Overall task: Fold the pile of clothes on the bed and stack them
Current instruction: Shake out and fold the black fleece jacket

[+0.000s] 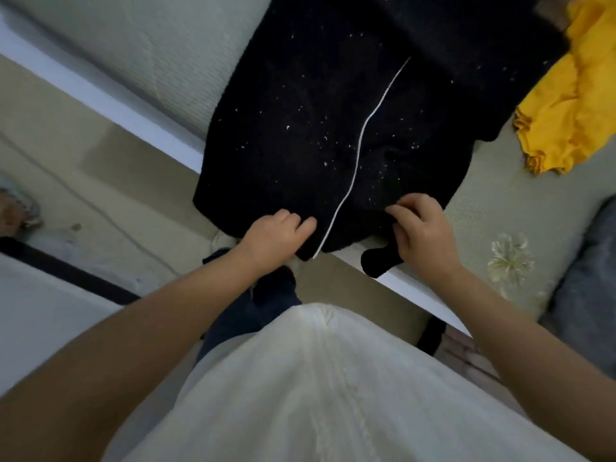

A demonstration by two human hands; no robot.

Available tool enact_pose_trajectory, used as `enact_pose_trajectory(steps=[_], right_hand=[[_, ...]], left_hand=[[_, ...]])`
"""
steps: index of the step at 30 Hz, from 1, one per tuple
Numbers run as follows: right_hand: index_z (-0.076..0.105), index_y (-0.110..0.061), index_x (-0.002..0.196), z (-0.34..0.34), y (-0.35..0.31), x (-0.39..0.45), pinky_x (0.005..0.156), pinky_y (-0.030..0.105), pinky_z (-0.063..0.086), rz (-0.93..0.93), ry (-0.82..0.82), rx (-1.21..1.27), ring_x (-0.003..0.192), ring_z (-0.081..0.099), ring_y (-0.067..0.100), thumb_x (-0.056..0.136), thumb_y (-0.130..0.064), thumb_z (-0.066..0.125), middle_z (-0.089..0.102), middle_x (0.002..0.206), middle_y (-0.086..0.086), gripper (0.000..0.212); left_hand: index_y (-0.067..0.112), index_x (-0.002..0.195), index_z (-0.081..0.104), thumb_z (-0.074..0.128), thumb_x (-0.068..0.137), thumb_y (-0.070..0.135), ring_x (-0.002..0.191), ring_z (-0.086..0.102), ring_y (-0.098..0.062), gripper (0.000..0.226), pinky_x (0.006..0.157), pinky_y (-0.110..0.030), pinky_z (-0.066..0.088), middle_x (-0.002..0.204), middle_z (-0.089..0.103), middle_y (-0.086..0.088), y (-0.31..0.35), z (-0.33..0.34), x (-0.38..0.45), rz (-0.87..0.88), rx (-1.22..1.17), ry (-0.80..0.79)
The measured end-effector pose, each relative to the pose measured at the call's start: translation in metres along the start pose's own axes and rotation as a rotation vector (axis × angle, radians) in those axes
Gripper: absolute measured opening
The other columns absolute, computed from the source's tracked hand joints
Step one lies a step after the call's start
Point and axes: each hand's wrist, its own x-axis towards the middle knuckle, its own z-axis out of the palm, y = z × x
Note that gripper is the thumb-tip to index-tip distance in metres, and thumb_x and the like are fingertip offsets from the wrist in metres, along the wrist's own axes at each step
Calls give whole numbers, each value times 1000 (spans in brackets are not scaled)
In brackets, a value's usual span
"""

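A black fleece jacket (300, 121) with a white zip line down its middle and light lint specks lies spread on the pale green bed (160, 45), its near hem hanging over the bed's edge. My left hand (273, 236) grips the hem just left of the zip, fingers curled into the fabric. My right hand (423, 231) pinches the hem on the right of the zip, with a black flap hanging below it. A crumpled yellow garment (566, 101) lies on the bed to the right of the jacket.
A grey garment (586, 288) sits at the bed's right edge, beside a small cream flower-like tuft (510, 258). The bed's white frame edge (100, 98) runs diagonally. Beige floor with a thin cable (100, 208) lies to the left.
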Motion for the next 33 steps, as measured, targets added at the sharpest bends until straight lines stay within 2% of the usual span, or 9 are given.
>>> enact_pose_trajectory(steps=[3, 5, 8, 11, 17, 21, 25, 30, 33], right_hand=[[67, 14, 81, -12, -7, -17, 67, 41, 52, 44, 40, 27, 70, 64, 42, 73, 13, 53, 65, 81, 28, 16], [66, 14, 81, -18, -17, -29, 73, 51, 52, 79, 15, 58, 79, 65, 46, 64, 20, 57, 66, 87, 30, 20], [59, 7, 112, -33, -39, -42, 89, 35, 47, 288, -372, 186, 105, 60, 38, 81, 11, 52, 63, 110, 26, 31], [48, -10, 126, -55, -52, -42, 70, 25, 38, 407, -749, 281, 93, 53, 22, 92, -7, 44, 58, 112, 12, 34], [49, -17, 126, -96, -50, -1, 85, 32, 47, 398, -1080, 432, 99, 50, 21, 90, -11, 52, 48, 115, 3, 37], [52, -16, 122, -116, -6, 37, 78, 30, 45, 488, -879, 334, 103, 52, 25, 89, -3, 45, 53, 118, 7, 36], [48, -14, 125, -123, 48, 84, 69, 31, 36, 596, -617, 100, 103, 53, 29, 86, -2, 44, 56, 117, 11, 41], [64, -3, 67, -105, 109, 139, 71, 39, 48, 620, 45, -217, 69, 62, 29, 43, 9, 73, 61, 70, 14, 28], [63, -9, 59, -93, 153, 169, 73, 37, 49, 664, 89, -288, 61, 61, 24, 41, 5, 70, 59, 63, 7, 24]], left_hand=[[-2, 108, 62, 80, 53, 1, 65, 61, -25, 58, 41, -23, 41, 75, 63, -14, -1, -46, 6, 122, 136, -243], [5, 133, 35, 54, 84, 4, 95, 55, -27, 52, 60, -29, 39, 107, 56, -13, -3, -70, 16, 125, 233, -426], [11, 134, 33, 41, 90, 2, 103, 53, -27, 46, 69, -30, 38, 115, 53, -11, 2, -116, 33, 140, 309, -645], [16, 139, 33, 41, 91, 3, 113, 51, -27, 51, 88, -31, 45, 129, 48, -10, 14, -150, 43, 182, 392, -895], [11, 131, 45, 57, 86, 12, 111, 51, -24, 46, 84, -28, 42, 126, 51, -7, 36, -194, 61, 208, 459, -1239], [6, 127, 47, 45, 91, 5, 85, 50, -19, 37, 81, -28, 43, 113, 53, -9, 29, -205, 126, 111, 496, -1077], [6, 128, 39, 47, 88, 4, 107, 51, -29, 40, 80, -34, 42, 123, 50, -13, 17, -211, 208, 5, 507, -688], [10, 117, 44, 56, 81, 4, 106, 48, -28, 38, 81, -35, 39, 113, 52, -10, -8, -198, 294, -17, 529, -220], [7, 87, 62, 76, 55, 3, 69, 60, -25, 35, 59, -29, 46, 75, 62, -7, -29, -186, 340, 110, 535, 43]])
